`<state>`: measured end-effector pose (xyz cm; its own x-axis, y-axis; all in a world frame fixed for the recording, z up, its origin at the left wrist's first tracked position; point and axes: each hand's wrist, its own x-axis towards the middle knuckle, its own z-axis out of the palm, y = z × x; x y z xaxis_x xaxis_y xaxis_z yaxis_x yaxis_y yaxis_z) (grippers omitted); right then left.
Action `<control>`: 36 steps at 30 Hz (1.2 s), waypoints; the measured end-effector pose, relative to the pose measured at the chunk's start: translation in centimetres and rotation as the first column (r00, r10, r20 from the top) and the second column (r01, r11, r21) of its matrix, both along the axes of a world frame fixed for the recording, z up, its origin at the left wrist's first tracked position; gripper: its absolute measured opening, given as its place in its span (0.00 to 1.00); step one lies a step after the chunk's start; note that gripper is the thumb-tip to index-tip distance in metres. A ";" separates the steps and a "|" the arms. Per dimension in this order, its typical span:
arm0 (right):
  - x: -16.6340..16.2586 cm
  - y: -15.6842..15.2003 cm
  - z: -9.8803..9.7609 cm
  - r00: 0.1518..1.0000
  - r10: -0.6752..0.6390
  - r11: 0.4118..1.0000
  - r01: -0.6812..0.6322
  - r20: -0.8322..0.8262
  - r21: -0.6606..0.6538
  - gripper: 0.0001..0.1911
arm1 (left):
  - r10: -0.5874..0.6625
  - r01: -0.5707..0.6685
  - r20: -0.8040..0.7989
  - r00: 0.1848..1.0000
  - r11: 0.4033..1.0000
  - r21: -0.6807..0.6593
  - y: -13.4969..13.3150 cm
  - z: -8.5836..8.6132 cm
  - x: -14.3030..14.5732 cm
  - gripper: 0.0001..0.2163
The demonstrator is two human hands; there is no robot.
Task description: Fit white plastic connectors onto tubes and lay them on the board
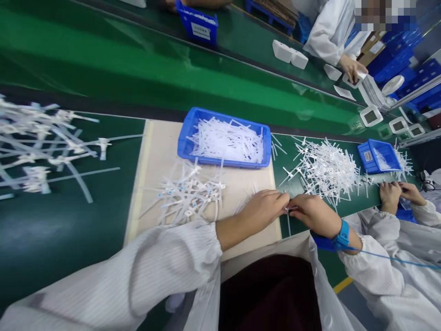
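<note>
My left hand (262, 209) and my right hand (312, 212) meet fingertip to fingertip at the right edge of a beige mat (160, 151). Both are closed in a pinch on a small white plastic strip part (288, 210), most of it hidden by the fingers. My right wrist wears a blue strap (342, 234) with a thin blue cord. Left of my hands lies a loose pile of finished white strips with blue marks (188, 195). Behind them stands a blue tray (186, 138) full of white strips. Right of the tray lies a heap of white T-shaped parts (325, 168).
A green conveyor belt (138, 64) runs behind the bench. A person at my right works with both hands (398, 195) near a small blue bin (374, 156). Another person across the belt handles white housings (289, 54). More strips (41, 142) lie far left; a blue bin (198, 23) stands beyond the belt.
</note>
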<state>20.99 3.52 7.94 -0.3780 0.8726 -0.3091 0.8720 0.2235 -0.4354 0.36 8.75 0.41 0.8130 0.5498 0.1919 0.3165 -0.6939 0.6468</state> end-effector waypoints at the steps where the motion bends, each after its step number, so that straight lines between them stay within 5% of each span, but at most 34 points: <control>1: 0.5 -0.3 0.3 0.997 -0.043 0.999 0.042 -0.058 -0.016 0.12 | 0.002 -0.002 -0.002 1.000 1.000 0.009 0.0 -0.1 0.0 0.13; 5: 2.4 -2.3 -0.2 0.886 -0.343 0.930 0.367 -0.312 0.021 0.15 | 0.037 -0.038 0.015 0.999 0.999 0.027 -0.1 -0.8 0.2 0.09; 9: 2.8 -4.0 -3.5 0.589 -0.554 0.747 0.664 -0.588 -0.039 0.14 | 0.034 -0.040 0.077 0.996 0.997 0.069 -0.4 -1.7 0.3 0.07; 12: 1.5 -4.5 -6.1 0.341 -0.574 0.657 0.735 -0.744 -0.169 0.12 | 0.052 -0.063 0.169 0.984 0.996 0.060 -0.6 -1.5 0.0 0.10; 14: 0.3 -4.7 -7.1 0.201 -0.544 0.655 0.709 -0.815 -0.262 0.11 | 0.084 -0.087 0.265 0.960 0.996 0.002 -0.6 -1.0 -0.2 0.08; 18: -2.5 -4.9 -8.2 0.025 -0.440 0.759 0.545 -0.898 -0.357 0.14 | 0.113 -0.084 0.435 0.893 0.993 -0.086 -0.6 -0.1 -0.7 0.02; 21: -3.9 -4.9 -8.7 -0.054 -0.364 0.827 0.441 -0.930 -0.349 0.13 | 0.103 -0.051 0.471 0.876 0.991 -0.121 -0.5 0.1 -0.9 0.02; 25: -4.5 -5.0 -9.4 -0.131 -0.326 0.841 0.412 -0.936 -0.351 0.13 | 0.116 -0.044 0.454 0.883 0.985 -0.166 -0.6 -0.1 -1.1 0.04; 36: -3.7 -4.7 -9.3 -0.102 -0.284 0.853 0.426 -0.953 -0.300 0.10 | 0.080 -0.035 0.390 0.918 0.992 -0.121 -0.4 0.0 -1.1 0.05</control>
